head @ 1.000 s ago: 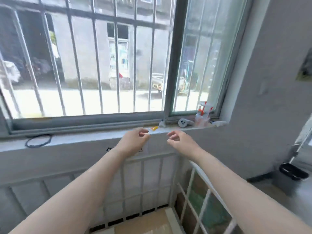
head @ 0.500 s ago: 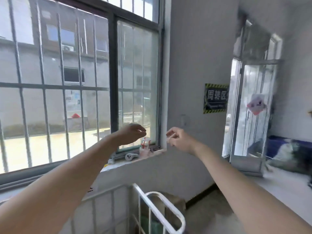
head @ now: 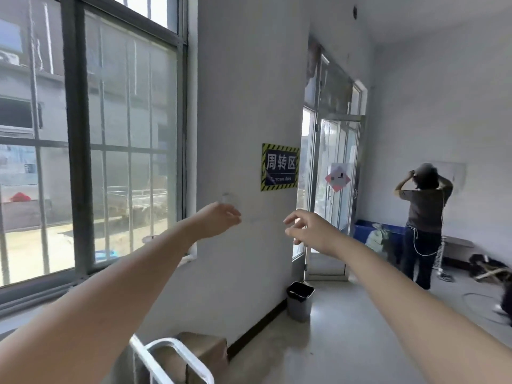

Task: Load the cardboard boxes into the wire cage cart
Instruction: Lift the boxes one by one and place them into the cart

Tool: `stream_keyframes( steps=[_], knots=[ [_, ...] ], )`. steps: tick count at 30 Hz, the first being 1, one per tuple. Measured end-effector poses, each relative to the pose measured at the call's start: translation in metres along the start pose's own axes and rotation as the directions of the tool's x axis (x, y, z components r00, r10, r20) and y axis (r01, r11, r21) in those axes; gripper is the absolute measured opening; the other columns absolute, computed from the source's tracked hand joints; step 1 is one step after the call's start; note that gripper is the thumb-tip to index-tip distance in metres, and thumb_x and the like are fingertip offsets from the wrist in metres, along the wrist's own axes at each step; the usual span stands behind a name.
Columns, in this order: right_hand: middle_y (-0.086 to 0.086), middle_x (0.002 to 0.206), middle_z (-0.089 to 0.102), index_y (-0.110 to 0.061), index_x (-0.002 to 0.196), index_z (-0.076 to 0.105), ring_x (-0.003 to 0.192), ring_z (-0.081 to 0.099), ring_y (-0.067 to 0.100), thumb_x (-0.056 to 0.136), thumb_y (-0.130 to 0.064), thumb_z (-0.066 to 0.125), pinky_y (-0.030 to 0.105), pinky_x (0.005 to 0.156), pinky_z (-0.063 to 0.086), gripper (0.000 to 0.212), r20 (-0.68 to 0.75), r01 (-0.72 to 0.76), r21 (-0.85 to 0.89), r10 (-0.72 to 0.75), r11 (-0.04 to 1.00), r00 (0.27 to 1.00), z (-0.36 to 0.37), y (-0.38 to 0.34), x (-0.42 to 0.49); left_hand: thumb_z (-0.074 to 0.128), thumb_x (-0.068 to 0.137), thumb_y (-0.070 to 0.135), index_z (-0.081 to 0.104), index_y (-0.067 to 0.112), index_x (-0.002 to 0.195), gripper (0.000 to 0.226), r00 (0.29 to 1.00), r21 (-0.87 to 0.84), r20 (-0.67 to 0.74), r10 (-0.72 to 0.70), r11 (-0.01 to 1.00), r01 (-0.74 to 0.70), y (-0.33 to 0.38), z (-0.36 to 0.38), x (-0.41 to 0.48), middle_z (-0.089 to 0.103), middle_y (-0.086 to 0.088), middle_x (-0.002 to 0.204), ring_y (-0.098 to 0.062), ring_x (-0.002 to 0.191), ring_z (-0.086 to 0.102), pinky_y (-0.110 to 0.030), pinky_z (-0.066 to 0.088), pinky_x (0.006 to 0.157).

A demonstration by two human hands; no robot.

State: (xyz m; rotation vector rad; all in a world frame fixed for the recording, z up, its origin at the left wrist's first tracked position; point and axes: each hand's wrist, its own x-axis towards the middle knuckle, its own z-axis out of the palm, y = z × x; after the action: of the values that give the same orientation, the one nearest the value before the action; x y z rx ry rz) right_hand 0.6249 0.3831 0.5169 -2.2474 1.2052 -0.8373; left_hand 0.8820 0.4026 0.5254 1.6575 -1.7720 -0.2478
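Both bare arms stretch out toward a matte white wall (head: 249,106). The left hand (head: 217,218) droops at the wrist, fingers loose and close together. The right hand (head: 310,230) has its fingers softly curled and spread. Each grip is released and holds nothing (the two hands are apart, not touching).

At the bottom edge, the wire cage cart (head: 177,353) shows only a rounded corner of white-painted metal tube. One brown cardboard box (head: 205,349), dull and flat-topped, sits just behind that rail at the foot of the wall; I cannot tell whether it is inside the cart.

The floor (head: 346,328) is smooth, pale grey and faintly glossy. A dark-framed barred window (head: 80,151) fills the left side. A sign (head: 279,167) edged in yellow and black stripes hangs on the wall, with a small grey bin (head: 300,299) below it. A glass door (head: 336,189) stands open beyond. Another person (head: 424,214) stands near the far wall beside a blue crate (head: 388,231).
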Motion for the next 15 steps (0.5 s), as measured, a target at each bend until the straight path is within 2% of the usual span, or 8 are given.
stream_keyframes(
  steps=[3,5,7,11,13,15],
  knots=[
    [0.008,0.107,0.061,-0.022,0.112,0.058,0.089,0.069,0.023,0.093,-0.026,0.059,0.034,0.083,0.051,0.019,-0.027,-0.005,-0.006,0.005,1.000,1.000,-0.013,0.013,0.019,0.063,0.093,0.024,0.069,0.011,0.111,0.023,0.999,-0.007,0.026,0.037,0.999,-0.037,0.000,0.012,0.033,0.067,-0.006,0.098,-0.015,0.085,0.057,-0.021,0.041,0.074],
    [0.008,0.107,0.061,-0.023,0.111,0.058,0.083,0.067,0.019,0.093,-0.026,0.059,0.029,0.075,0.049,0.018,-0.041,0.001,-0.023,-0.002,1.000,0.999,-0.019,0.021,0.034,0.063,0.093,0.024,0.069,0.012,0.110,0.022,0.998,-0.047,0.034,0.056,0.997,-0.055,-0.004,0.018,0.057,0.067,-0.007,0.104,-0.020,0.090,0.061,-0.023,0.043,0.073],
    [0.005,0.107,0.061,-0.025,0.111,0.058,0.082,0.066,0.017,0.092,-0.027,0.059,0.026,0.072,0.047,0.019,-0.054,-0.004,-0.052,0.001,0.999,0.999,-0.023,0.029,0.051,0.063,0.093,0.026,0.068,0.015,0.107,0.018,0.997,-0.082,0.032,0.066,0.995,-0.063,-0.009,0.023,0.083,0.067,-0.009,0.110,-0.018,0.087,0.058,-0.025,0.043,0.071],
    [0.000,0.108,0.061,-0.029,0.112,0.057,0.095,0.064,0.017,0.093,-0.032,0.059,0.024,0.068,0.043,0.020,-0.035,-0.039,-0.153,0.034,0.987,0.999,-0.032,0.045,0.088,0.062,0.094,0.030,0.066,0.018,0.110,0.020,0.996,-0.140,0.055,0.074,0.988,-0.066,-0.019,0.040,0.131,0.065,-0.006,0.114,-0.017,0.090,0.058,-0.025,0.043,0.068],
    [-0.002,0.108,0.061,-0.030,0.113,0.056,0.098,0.063,0.017,0.093,-0.033,0.058,0.026,0.071,0.045,0.020,-0.024,-0.057,-0.174,0.053,0.983,0.998,-0.035,0.054,0.107,0.061,0.094,0.030,0.066,0.019,0.112,0.022,0.995,-0.154,0.071,0.068,0.986,-0.057,-0.024,0.053,0.152,0.065,-0.007,0.117,-0.016,0.090,0.058,-0.022,0.042,0.062],
    [-0.003,0.109,0.060,-0.029,0.116,0.056,0.098,0.063,0.016,0.094,-0.034,0.057,0.028,0.075,0.048,0.023,-0.022,-0.061,-0.191,0.057,0.980,0.998,-0.035,0.063,0.125,0.060,0.094,0.030,0.065,0.018,0.115,0.025,0.994,-0.177,0.088,0.062,0.983,-0.046,-0.029,0.065,0.169,0.065,-0.007,0.118,-0.017,0.094,0.058,-0.024,0.043,0.066]
  ],
)
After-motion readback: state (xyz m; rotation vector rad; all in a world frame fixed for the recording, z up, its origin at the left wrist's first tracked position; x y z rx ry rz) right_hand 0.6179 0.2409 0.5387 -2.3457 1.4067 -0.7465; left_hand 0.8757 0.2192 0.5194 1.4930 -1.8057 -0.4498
